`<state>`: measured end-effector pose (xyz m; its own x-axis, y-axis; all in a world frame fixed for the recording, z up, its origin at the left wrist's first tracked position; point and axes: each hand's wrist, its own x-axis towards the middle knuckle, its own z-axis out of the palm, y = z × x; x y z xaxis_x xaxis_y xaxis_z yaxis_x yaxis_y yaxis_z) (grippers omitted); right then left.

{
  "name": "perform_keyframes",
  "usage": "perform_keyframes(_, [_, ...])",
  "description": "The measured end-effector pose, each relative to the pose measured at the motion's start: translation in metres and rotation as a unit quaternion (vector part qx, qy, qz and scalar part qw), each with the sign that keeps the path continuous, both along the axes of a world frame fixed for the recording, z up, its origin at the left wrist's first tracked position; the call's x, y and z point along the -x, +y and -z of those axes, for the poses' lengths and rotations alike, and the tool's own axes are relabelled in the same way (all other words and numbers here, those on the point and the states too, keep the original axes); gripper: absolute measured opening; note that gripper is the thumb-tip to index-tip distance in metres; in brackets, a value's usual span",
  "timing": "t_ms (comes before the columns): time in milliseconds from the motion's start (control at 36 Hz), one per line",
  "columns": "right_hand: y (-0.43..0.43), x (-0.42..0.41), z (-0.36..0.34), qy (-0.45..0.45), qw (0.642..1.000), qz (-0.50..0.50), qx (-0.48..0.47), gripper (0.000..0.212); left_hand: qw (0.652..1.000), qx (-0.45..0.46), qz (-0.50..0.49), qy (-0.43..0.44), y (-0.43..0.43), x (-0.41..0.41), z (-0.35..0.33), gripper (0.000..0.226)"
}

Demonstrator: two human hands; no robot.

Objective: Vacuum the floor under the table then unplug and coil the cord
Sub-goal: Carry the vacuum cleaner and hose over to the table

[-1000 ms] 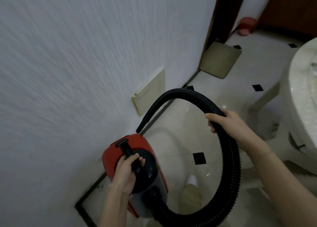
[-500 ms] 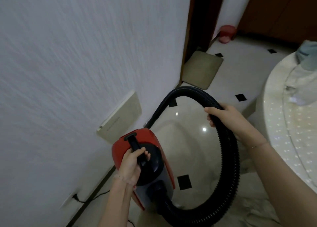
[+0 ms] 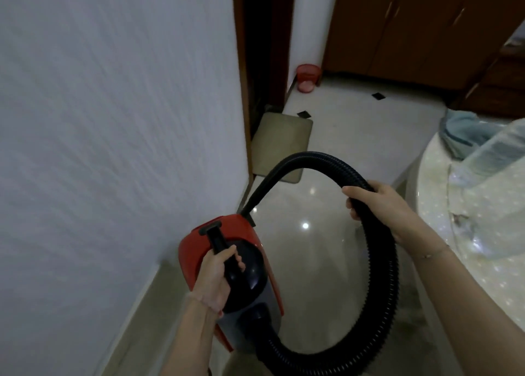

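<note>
Vacuum (image 3: 227, 267) carried by left hand (image 3: 217, 279) gripping its handle, right hand (image 3: 380, 205) clasping hose (image 3: 380, 290); vacuuming apparently not begun, cord unseen.

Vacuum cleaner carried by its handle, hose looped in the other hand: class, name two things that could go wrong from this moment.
1. The left hand carries the red vacuum cleaner close to the white wall; a swing could scuff it.
2. The black hose, held by the right hand, loops wide beside the round table; it may snag the edge or the clear plastic cover on it.
</note>
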<state>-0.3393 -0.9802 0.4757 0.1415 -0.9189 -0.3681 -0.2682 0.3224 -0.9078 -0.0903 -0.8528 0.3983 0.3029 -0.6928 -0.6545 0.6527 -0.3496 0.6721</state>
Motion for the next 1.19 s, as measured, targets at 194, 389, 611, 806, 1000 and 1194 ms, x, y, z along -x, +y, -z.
perform_keyframes(194, [-0.094,0.0,-0.009,-0.004,0.997,0.066,0.027,0.016,0.998,-0.012,0.057,-0.02,-0.128,-0.011,-0.011,0.022])
perform_keyframes(389, [-0.21,0.018,-0.003,-0.021,0.993,0.111,0.023,0.015,0.997,-0.017,0.078,0.002,-0.26,-0.005,-0.008,0.022])
perform_keyframes(611, [-0.37,0.043,0.005,-0.014,0.993,0.119,0.006,0.021,0.995,-0.029,0.099,-0.011,-0.423,0.021,-0.001,0.018])
perform_keyframes(806, [-0.49,0.061,-0.007,-0.013,0.992,0.128,0.008,0.019,0.995,-0.02,0.092,-0.017,-0.556,0.04,-0.005,0.011])
perform_keyframes(1000, [-0.597,0.083,-0.003,-0.012,0.991,0.133,0.014,0.019,0.992,-0.003,0.12,-0.03,-0.68,0.062,-0.009,0.012])
perform_keyframes(1194, [-0.726,0.094,0.007,0.011,0.994,0.109,0.031,0.023,0.995,-0.01,0.1,0.007,-0.814,0.071,0.016,0.012])
